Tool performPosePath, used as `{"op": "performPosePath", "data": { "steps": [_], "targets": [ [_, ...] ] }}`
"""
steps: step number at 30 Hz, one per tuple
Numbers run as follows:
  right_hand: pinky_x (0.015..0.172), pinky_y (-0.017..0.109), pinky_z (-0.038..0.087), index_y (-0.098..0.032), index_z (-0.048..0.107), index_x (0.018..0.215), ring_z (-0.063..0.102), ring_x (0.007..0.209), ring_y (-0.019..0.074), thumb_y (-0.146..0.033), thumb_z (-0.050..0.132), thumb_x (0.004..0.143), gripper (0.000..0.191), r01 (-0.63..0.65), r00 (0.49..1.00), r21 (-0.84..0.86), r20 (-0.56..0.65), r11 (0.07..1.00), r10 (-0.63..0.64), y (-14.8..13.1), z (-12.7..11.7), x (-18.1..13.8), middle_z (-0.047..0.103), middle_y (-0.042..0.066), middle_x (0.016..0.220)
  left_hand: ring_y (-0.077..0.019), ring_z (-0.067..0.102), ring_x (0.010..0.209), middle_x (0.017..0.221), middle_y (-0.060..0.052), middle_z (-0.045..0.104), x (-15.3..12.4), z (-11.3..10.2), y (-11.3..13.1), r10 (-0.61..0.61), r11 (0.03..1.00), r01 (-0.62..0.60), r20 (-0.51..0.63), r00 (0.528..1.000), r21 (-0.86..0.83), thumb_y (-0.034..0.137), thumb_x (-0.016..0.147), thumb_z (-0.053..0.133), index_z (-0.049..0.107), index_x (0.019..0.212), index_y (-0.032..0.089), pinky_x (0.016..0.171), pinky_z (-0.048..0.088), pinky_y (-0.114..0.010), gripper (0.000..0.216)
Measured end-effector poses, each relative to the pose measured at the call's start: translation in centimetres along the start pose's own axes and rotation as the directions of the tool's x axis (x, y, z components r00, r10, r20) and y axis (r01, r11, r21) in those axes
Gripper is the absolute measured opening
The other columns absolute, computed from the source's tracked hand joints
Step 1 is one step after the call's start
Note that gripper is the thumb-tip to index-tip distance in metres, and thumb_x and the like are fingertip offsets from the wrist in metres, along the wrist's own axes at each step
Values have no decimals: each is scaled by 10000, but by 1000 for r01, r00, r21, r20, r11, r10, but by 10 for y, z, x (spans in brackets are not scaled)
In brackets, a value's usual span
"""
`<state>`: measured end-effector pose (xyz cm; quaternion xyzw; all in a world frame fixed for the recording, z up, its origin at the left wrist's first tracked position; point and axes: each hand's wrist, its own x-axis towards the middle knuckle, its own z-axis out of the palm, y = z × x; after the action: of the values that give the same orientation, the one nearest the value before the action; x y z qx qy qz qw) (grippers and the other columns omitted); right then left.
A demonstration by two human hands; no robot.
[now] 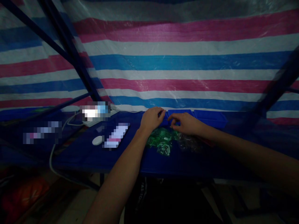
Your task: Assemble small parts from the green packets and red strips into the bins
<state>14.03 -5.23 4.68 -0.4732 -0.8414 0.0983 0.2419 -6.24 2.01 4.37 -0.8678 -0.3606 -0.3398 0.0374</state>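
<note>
Working at the blue bench [161,165], you have both hands near the green packets [163,138], which lie in a loose, shiny heap in front of you; take this heap as reference. Your left hand [151,119] is just beyond it, fingers bent toward the blue trays [210,117], which stand in a row on the far side of the heap; you cannot tell whether these fingers grip anything. Your right hand [185,123] hangs beyond the heap and to its right, fingers curled, with a gap between thumb and forefinger. Brownish clear packets [188,143] lie immediately right of the heap, dim and partly shadowed. Left of the heap: a phone [116,135], screen lit, and, farther left, a white disc [97,140].
</note>
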Motion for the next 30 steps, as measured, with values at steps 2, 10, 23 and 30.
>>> {"op": "performPosePath", "data": {
  "steps": [2,10,23,30],
  "targets": [
    [867,363,538,-228,698,1155,738,934,231,-313,644,900,274,34,999,52,16,998,-35,1,0,-2,793,41,1020,-214,676,899,972,-83,752,0,1,1,2,1000,-2,8,1000,-5,387,1032,460,745,1012,194,820,492,-345,344],
    [964,438,511,-212,698,1222,692,1072,302,-456,783,808,487,90,991,-59,108,994,-84,-6,22,-1,767,84,1141,-217,679,915,977,-81,755,-1,3,0,16,1000,-15,22,1000,-3,377,1027,460,749,1028,206,832,502,-350,336],
    [897,411,540,-195,711,1174,713,1006,293,-403,799,769,464,2,991,-28,135,1000,1,0,31,13,763,105,1138,-215,681,930,1005,-80,757,-1,2,0,6,1000,-5,35,999,-13,370,1029,437,746,1032,211,831,497,-356,347],
    [888,365,553,-225,731,1007,727,955,232,-253,782,778,236,-21,999,210,40,978,13,10,20,17,780,44,1015,-217,680,926,969,-78,755,-1,1,1,-2,1000,2,30,1000,3,391,1033,441,748,1027,209,823,492,-350,357]
  ]
}}
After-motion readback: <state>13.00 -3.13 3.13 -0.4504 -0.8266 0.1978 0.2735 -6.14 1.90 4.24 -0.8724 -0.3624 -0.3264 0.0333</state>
